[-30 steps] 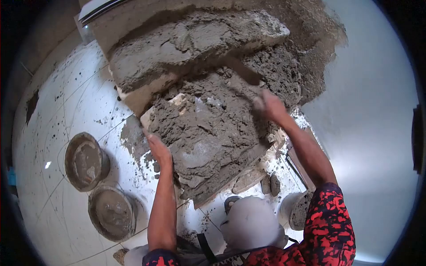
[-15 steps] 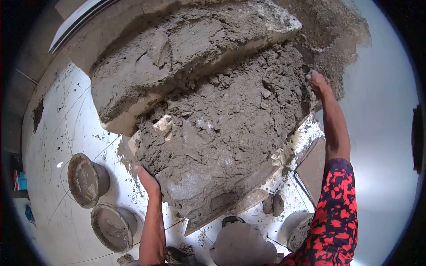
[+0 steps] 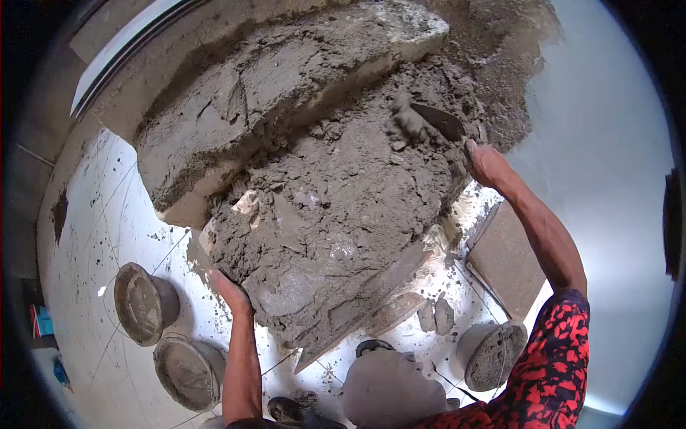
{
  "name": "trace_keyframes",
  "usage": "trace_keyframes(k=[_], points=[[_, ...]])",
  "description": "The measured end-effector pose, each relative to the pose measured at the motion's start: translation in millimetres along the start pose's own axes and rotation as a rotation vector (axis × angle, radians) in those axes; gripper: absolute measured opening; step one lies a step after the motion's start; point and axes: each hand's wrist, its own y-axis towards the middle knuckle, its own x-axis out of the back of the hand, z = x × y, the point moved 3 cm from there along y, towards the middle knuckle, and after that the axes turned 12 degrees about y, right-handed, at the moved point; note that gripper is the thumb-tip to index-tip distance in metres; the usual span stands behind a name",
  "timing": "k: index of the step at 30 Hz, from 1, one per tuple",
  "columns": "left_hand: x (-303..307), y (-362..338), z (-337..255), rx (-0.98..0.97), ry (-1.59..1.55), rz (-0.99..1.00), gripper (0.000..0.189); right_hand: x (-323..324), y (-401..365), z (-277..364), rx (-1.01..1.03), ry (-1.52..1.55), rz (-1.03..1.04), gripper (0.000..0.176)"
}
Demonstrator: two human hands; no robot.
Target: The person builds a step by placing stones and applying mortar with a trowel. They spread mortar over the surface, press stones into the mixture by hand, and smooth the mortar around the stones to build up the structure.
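Note:
Wet grey-brown mortar (image 3: 336,193) lies in a thick, lumpy layer on a step. My right hand (image 3: 488,164) is closed round the handle of a trowel (image 3: 439,121), whose dark blade sits over the mortar near its upper right end, with a blurred lump of mortar at its left. My left hand (image 3: 230,292) rests against the mortar's lower left edge; its fingers are partly hidden there, and what they hold, if anything, cannot be made out. Above the layer stands a higher mortar-covered step (image 3: 286,79).
Two buckets (image 3: 146,304) (image 3: 189,373) stand on the spattered white tiles at left. Another bucket (image 3: 494,355) with mortar is at lower right, near a brown board (image 3: 507,261). A smooth pale wall (image 3: 607,143) rises at right.
My right hand has moved left and slightly down in view, and the trowel blade now shows over the mortar. The whole view has shifted a little. My left hand stays at the mortar's edge.

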Motion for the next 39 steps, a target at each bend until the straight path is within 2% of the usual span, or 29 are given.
trace_keyframes(k=[1,3,4,5,7,8,9,11,12,13,15,17,19,20,21,22,24,29,31,32,33,35,37,39], points=[[0.4,5.6,8.7,-0.005,-0.004,0.002,0.062,0.5,0.5,-4.0,-0.001,-0.002,-0.006,0.029],[7.7,11.2,20.4,-0.002,0.127,-0.136,0.062,-6.4,13.4,-24.6,-0.230,0.106,-0.069,0.032],[7.5,8.5,19.1,-0.009,0.247,-0.220,0.061,-14.5,22.0,-29.4,-0.279,0.133,-0.046,0.037],[3.7,3.5,12.1,-0.009,0.244,-0.226,0.061,-26.1,26.8,-24.2,-0.272,0.132,-0.048,0.037],[-1.9,0.7,3.3,-0.007,0.138,-0.147,0.061,-44.0,36.1,7.9,-0.043,0.124,-0.165,0.031],[0.4,2.1,4.0,0.041,0.133,-0.004,0.063,-26.5,29.0,53.0,-0.185,0.199,-0.035,0.033],[4.9,4.9,12.1,0.051,0.138,-0.005,0.063,-33.4,21.6,59.4,-0.185,0.199,-0.024,0.033],[2.4,22.1,35.3,-0.114,0.130,0.024,0.062,-40.3,22.7,74.9,-0.165,0.417,0.025,0.035],[2.4,29.3,40.0,-0.116,0.171,0.020,0.060,-30.1,13.6,90.7,-0.198,0.445,0.017,0.038],[6.6,31.4,48.5,-0.105,0.170,0.008,0.060,-25.0,11.5,105.6,-0.187,0.440,0.027,0.038],[1.3,28.3,42.9,-0.086,0.206,0.039,0.058,-27.8,7.4,134.1,-0.164,0.574,0.188,0.040],[-2.0,13.0,28.2,-0.024,0.217,-0.019,0.057,-38.5,14.6,164.2,-0.034,0.586,0.175,0.035],[-5.0,17.9,24.9,-0.091,0.239,-0.011,0.058,-34.5,10.9,202.8,-0.472,1.130,0.364,0.029],[-5.0,21.9,24.2,-0.089,0.232,-0.049,0.058,-49.7,18.4,205.0,-0.476,1.296,0.463,0.024],[-6.6,23.4,21.7,-0.176,0.302,-0.065,0.059,-55.1,21.7,219.5,-0.446,1.284,0.485,0.024],[-8.1,21.7,21.1,-0.255,0.375,-0.078,0.060,-60.9,20.7,232.3,-0.486,1.403,0.476,0.024],[-7.2,15.0,11.2,-0.224,0.300,-0.096,0.060,-71.8,17.5,246.8,-0.553,1.610,0.530,0.023],[-1.6,6.4,-7.3,-0.233,0.175,-0.230,0.062,-55.9,-9.6,246.9,-0.519,1.703,0.597,0.026],[7.5,6.1,-18.9,0.202,0.194,-0.069,0.065,-50.4,-24.1,253.4,-0.538,1.768,0.658,0.027],[9.1,19.8,-11.1,0.074,0.124,-0.195,0.068,-39.9,-33.5,258.8,-0.562,1.744,0.610,0.029],[17.5,28.6,-17.1,0.081,0.118,-0.212,0.068,-31.8,-40.3,264.1,-0.584,1.720,0.567,0.031],[25.8,50.2,-31.3,0.055,0.102,-0.009,0.067,-19.9,-47.4,272.4,-0.549,1.727,0.601,0.032],[13.6,71.9,-23.9,0.051,0.098,-0.095,0.064,-4.1,-53.8,284.0,-0.509,1.693,0.632,0.033],[-1.2,91.3,-9.3,0.016,-0.153,-0.032,0.061,9.9,-51.2,294.4,-0.462,1.650,0.651,0.034]])
